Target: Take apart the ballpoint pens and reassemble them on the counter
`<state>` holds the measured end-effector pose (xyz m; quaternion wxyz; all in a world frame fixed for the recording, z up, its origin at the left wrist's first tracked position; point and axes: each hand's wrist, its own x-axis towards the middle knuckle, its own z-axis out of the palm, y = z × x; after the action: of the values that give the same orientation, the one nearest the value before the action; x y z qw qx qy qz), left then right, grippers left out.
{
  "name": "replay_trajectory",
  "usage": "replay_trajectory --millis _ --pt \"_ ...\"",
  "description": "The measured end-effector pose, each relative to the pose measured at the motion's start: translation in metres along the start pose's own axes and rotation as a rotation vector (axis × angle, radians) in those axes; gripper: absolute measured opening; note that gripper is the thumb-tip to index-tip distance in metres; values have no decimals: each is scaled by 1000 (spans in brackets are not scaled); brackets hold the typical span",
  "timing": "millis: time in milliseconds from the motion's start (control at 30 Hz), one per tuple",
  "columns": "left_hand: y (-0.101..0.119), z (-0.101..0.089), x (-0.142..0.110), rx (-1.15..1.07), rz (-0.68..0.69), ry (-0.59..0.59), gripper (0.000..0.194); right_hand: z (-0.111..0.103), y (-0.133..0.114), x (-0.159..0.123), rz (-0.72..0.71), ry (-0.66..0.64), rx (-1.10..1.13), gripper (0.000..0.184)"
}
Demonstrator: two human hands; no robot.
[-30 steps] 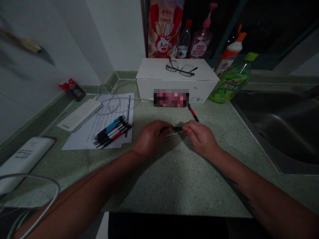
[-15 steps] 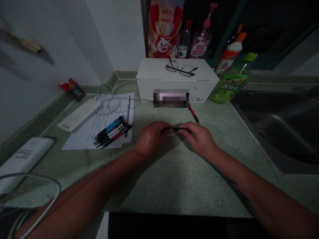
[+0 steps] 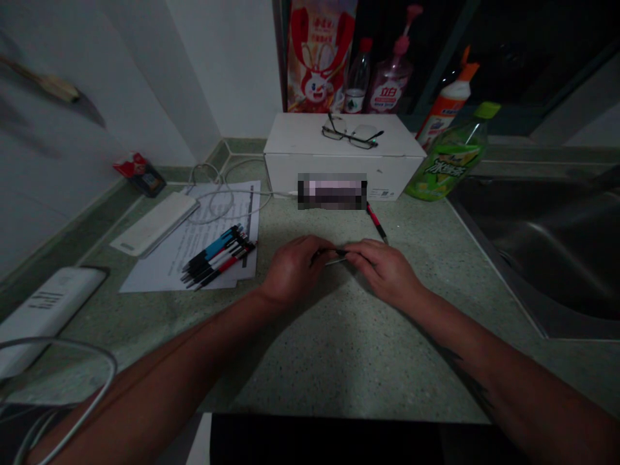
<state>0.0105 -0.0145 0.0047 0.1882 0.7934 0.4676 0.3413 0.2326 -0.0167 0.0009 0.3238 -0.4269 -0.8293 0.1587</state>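
My left hand (image 3: 296,268) and my right hand (image 3: 387,268) meet over the middle of the counter. Between their pinched fingertips is a slim black pen (image 3: 340,252), mostly covered by the fingers. Just below it shows a thin pale rod (image 3: 335,261); whether it is held or lies on the counter I cannot tell. Beyond my right hand a red and black pen part (image 3: 376,222) lies on the counter. Left of my left hand, a bundle of several pens (image 3: 217,257) rests on printed paper sheets (image 3: 159,274).
A white box (image 3: 339,165) with glasses (image 3: 352,134) on top stands at the back. A green detergent bottle (image 3: 453,161) leans beside it, near the steel sink (image 3: 542,258). White power banks (image 3: 155,223) and cables lie at left.
My right hand has shifted slightly left, so less of the black pen shows between the fingertips. My left hand stays almost in place.
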Motion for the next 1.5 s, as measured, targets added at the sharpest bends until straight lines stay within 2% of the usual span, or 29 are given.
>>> replay_trajectory --millis 400,700,933,1133,1300,1500 --pt "1 2 0 -27 -25 -12 15 1 -3 0 -30 128 21 9" --pt "-1 3 0 -67 86 29 9 2 2 -1 -67 1 -12 27" --pt "-1 6 -1 -70 56 16 9 1 -1 0 -86 81 14 18" --pt "-1 5 -1 -55 48 -2 7 3 1 -1 -35 56 28 12" --pt "-1 4 -1 -55 54 -5 8 4 1 -2 6 0 4 18" --pt "-1 5 -1 -44 41 -22 10 3 -1 -1 -45 -8 -3 22"
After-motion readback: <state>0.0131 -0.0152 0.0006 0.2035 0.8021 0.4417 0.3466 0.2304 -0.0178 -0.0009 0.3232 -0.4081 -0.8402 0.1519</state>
